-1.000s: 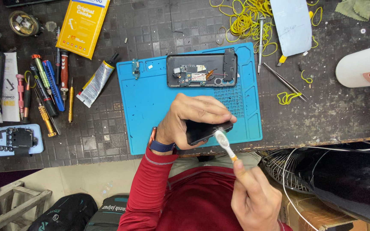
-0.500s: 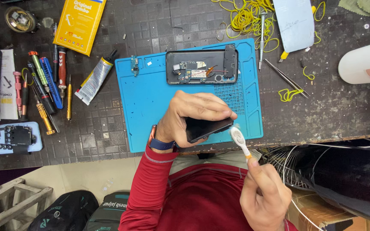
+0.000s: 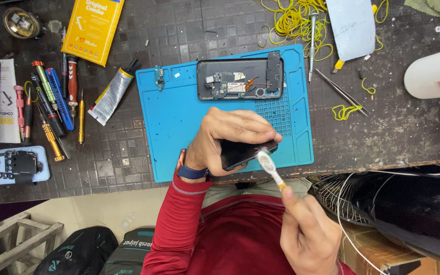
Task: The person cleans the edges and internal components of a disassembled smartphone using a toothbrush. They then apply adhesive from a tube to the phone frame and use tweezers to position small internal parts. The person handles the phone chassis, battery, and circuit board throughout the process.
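Note:
My left hand [image 3: 232,135] grips a small black phone part [image 3: 243,153] just above the near edge of the blue work mat [image 3: 179,127]. My right hand [image 3: 306,234] holds a white toothbrush [image 3: 268,165] by its handle, and the brush head touches the right end of the black part. Farther back on the mat lies an opened phone [image 3: 240,79] with its circuit boards showing.
Screwdrivers [image 3: 52,109], a glue tube [image 3: 110,94] and a yellow box [image 3: 93,28] lie left of the mat. Tweezers [image 3: 341,91], yellow rubber bands [image 3: 294,20] and a white cylinder [image 3: 434,74] sit to the right. A phone case with a part [image 3: 11,165] rests far left.
My right hand has shifted the toothbrush up and left, back onto the end of the black part. My left hand keeps its grip in the same place.

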